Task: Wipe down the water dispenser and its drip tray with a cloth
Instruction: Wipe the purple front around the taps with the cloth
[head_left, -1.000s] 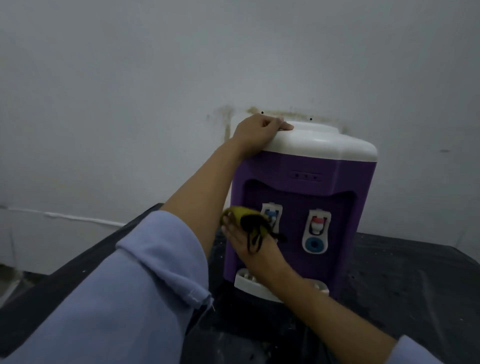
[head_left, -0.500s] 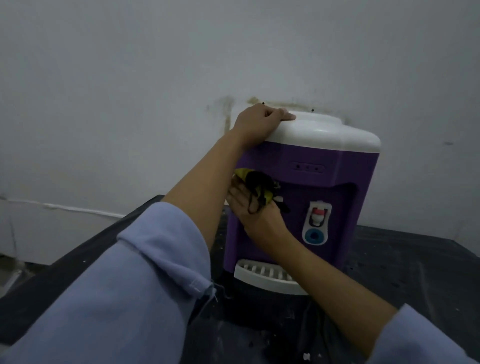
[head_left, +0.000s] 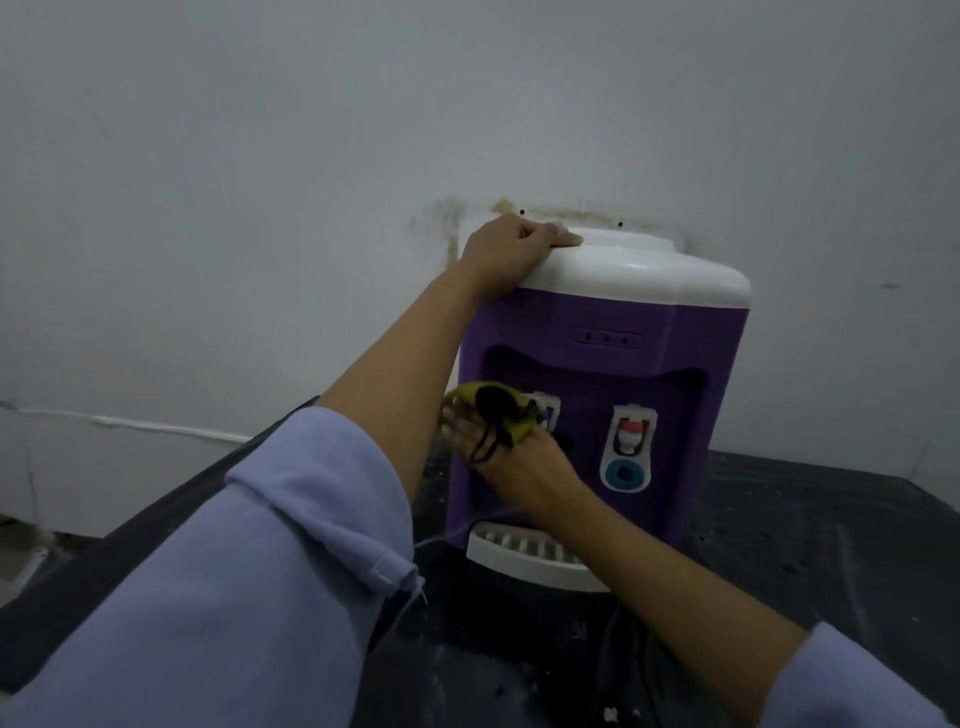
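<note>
Wall (head_left: 260, 208): pale grey, fills the upper half; a brownish stain (head_left: 452, 218) shows just behind the dispenser's top.
Table (head_left: 831, 545): dark, scuffed surface running across the lower part, up against the wall.
Left sleeve (head_left: 234, 571): light blue, pushed up the forearm, large in the lower left.
Water dispenser (head_left: 675, 374): purple body with a white top (head_left: 649, 270), standing upright on the table close to the wall, right of centre.
Left hand (head_left: 511, 249): on the left rear corner of the white top, fingers curled over its edge, gripping it.
Right hand (head_left: 514, 467): reaching up from below at the left side of the recessed front panel, holding the cloth against it; the exact finger grip is partly hidden by the fabric.
Cloth (head_left: 488, 410): yellow-green with a black patch and black strands trailing over the back of the right hand, bunched at the fingers, touching the purple front beside the left tap.
Drip tray (head_left: 519, 553): white, slotted, at the foot of the dispenser, below the right wrist and partly hidden by it.
Right tap (head_left: 629, 447): white housing, red spout, blue ring beneath, uncovered.
Left tap (head_left: 548, 413): mostly hidden behind the cloth.
</note>
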